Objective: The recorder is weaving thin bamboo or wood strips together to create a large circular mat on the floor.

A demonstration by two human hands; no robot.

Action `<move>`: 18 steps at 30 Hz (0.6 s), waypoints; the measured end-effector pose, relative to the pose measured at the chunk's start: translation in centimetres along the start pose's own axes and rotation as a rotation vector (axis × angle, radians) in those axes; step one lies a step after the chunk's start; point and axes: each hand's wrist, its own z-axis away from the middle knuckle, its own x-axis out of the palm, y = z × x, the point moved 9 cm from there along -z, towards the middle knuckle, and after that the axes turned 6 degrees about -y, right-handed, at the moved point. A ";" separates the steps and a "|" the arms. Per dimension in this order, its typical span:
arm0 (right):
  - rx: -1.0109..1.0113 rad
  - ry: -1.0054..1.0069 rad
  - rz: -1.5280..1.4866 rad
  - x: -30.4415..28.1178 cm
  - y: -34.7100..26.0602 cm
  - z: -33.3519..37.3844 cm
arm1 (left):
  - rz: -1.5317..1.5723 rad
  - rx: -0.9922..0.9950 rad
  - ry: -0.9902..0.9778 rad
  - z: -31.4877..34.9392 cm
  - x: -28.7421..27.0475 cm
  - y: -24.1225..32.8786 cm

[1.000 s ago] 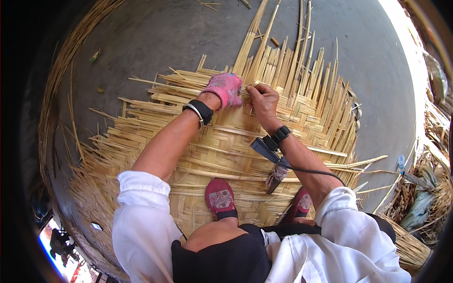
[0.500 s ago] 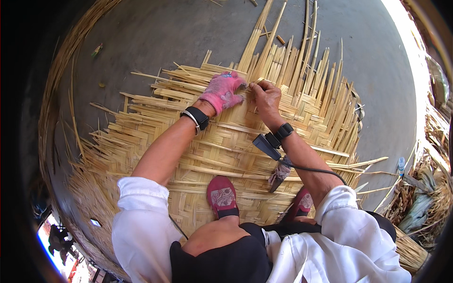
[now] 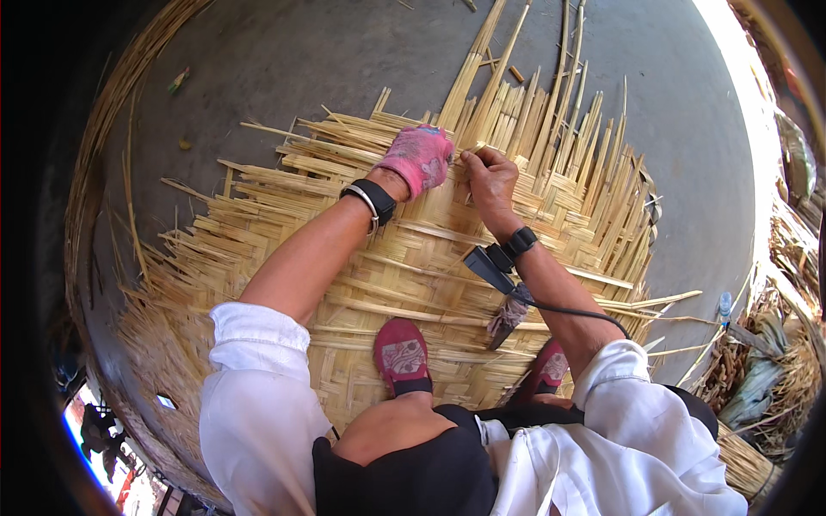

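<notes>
A large woven mat (image 3: 379, 275) of pale bamboo strips lies under me, loose ends fanning out at its far and side edges. My left hand (image 3: 420, 159), in a pink glove, is closed at the mat's far part; its fingers curl under, hiding what they hold. Just right of it, my bare right hand (image 3: 492, 182) pinches a bamboo strip (image 3: 478, 146) between thumb and forefinger. Long upright strips (image 3: 473, 73) run away from the hands across the floor.
My red shoes (image 3: 403, 357) stand on the mat. Between them lies a cloth-wrapped knife-like tool (image 3: 508, 320). Long bundled strips (image 3: 99, 146) curve along the left. A small bottle (image 3: 724, 305) and dry plant scraps (image 3: 774, 361) are at the right, on the grey floor (image 3: 301, 52).
My left hand has closed from spread fingers and turned, its back now up, moving slightly right. My right hand keeps its pinch and has shifted only a little.
</notes>
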 end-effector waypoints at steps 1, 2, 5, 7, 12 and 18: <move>-0.005 0.003 0.002 0.0 0.1 -0.1 | -0.086 -0.008 -0.018 -0.4 0.1 0.1; -0.009 -0.007 0.030 0.1 0.1 -0.2 | -0.082 -0.005 -0.018 -0.6 0.1 0.1; -0.046 -0.048 0.133 0.1 -0.4 -0.3 | -0.061 -0.027 -0.083 -0.9 0.6 -0.1; -0.082 -0.076 0.211 0.0 -1.2 -0.4 | -0.047 -0.024 -0.046 -0.8 0.4 -0.1; -0.064 -0.234 0.636 1.4 -2.5 -1.0 | -0.056 -0.030 -0.068 -0.7 0.7 -0.1; -0.015 -0.348 0.673 1.5 -3.4 -1.7 | 0.048 -0.055 -0.054 -0.8 0.0 -0.4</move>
